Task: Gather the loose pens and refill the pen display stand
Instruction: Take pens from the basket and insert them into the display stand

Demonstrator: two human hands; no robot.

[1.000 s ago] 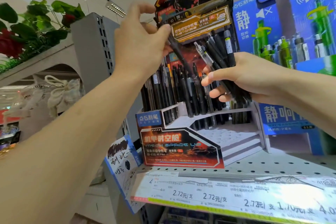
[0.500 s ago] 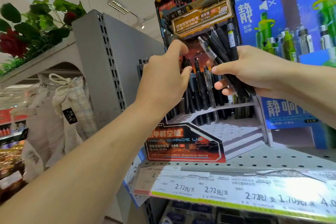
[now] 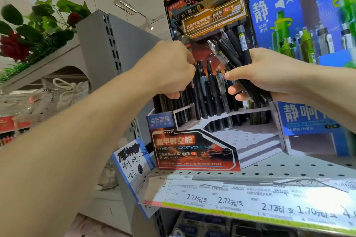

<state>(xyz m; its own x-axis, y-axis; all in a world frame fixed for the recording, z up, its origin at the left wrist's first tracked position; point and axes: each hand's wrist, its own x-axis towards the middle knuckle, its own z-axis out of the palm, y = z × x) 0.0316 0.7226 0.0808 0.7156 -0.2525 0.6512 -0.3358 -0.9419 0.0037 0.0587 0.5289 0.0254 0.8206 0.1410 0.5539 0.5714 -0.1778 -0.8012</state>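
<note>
The cardboard pen display stand [image 3: 194, 150] with red and black graphics sits on a perforated grey shelf. Several black pens [image 3: 208, 90] stand upright in its back rows. My right hand [image 3: 269, 75] grips a bundle of loose black pens [image 3: 233, 50], their tops fanned up and left. My left hand [image 3: 173, 69] reaches into the left side of the stand, fingers curled among the upright pens there; its fingertips are hidden, so what they hold cannot be made out.
A blue display [image 3: 312, 44] with green pens stands right of the stand. The shelf's front edge carries price labels [image 3: 231, 200]. A grey shelf upright [image 3: 107, 44] rises at left, with artificial plants [image 3: 38, 29] beyond. A handwritten blue-edged card [image 3: 133, 167] hangs below the stand.
My left hand came down from the top of the stand, where it pinched a pen, to the upright pens on the left side. My right hand kept its bundle nearly still.
</note>
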